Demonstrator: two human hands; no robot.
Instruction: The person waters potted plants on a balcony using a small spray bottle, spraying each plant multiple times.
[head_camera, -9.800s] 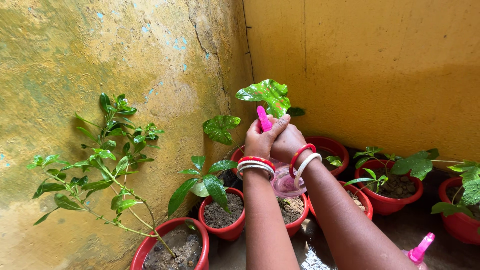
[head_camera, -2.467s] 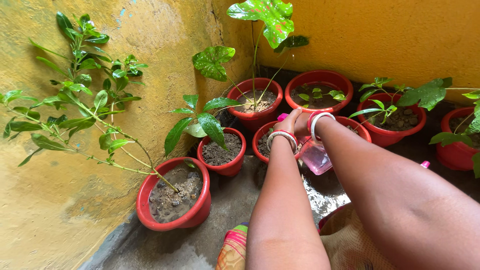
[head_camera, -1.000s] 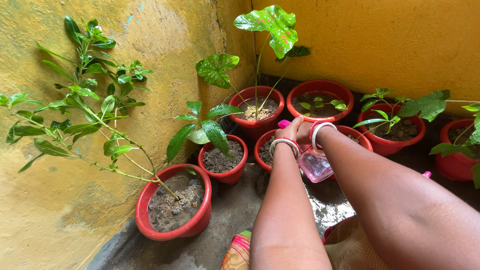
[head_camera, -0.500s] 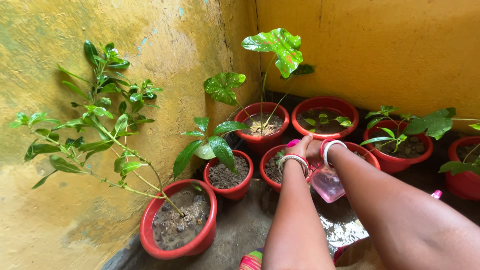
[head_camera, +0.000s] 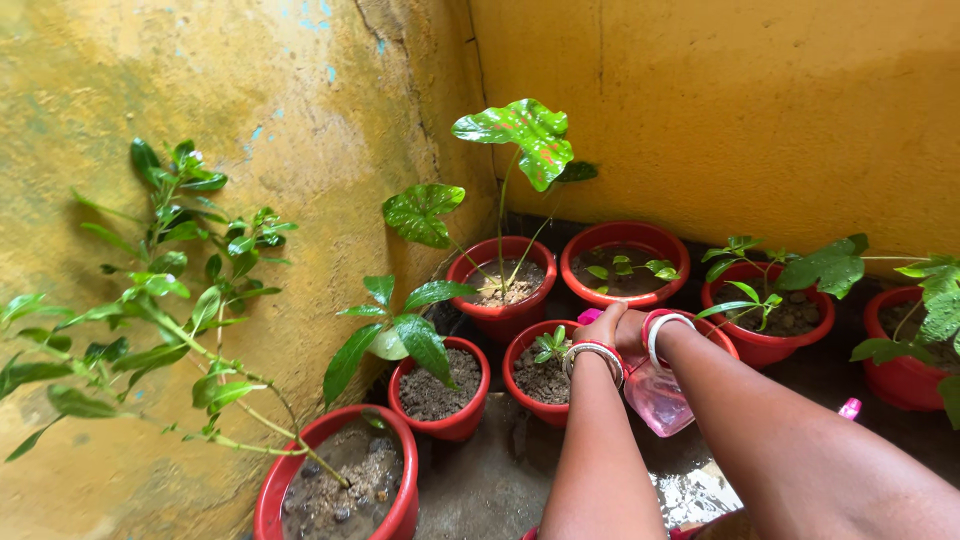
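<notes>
Both my hands meet over a small red pot (head_camera: 524, 392) holding a tiny green seedling (head_camera: 549, 343). My left hand (head_camera: 600, 327) wraps the pink top of a clear pink spray bottle (head_camera: 655, 395), whose body hangs below my wrists. My right hand (head_camera: 632, 329) presses against the left on the same bottle; its fingers are mostly hidden. Red and white bangles circle both wrists.
Several red pots with soil and plants stand along two yellow walls meeting in a corner: a leafy shrub pot (head_camera: 336, 489), a broad-leaf pot (head_camera: 438, 388), a tall spotted-leaf plant (head_camera: 500, 283), others (head_camera: 620, 262) (head_camera: 770, 320) (head_camera: 900, 350). A pink cap (head_camera: 849, 408) lies at right. The concrete floor (head_camera: 690, 495) is wet.
The view has risen and shifted slightly; my hands stay joined on the spray bottle over the small pot, barely moved. About ten seconds ago they held it up at the tall plant's leaves.
</notes>
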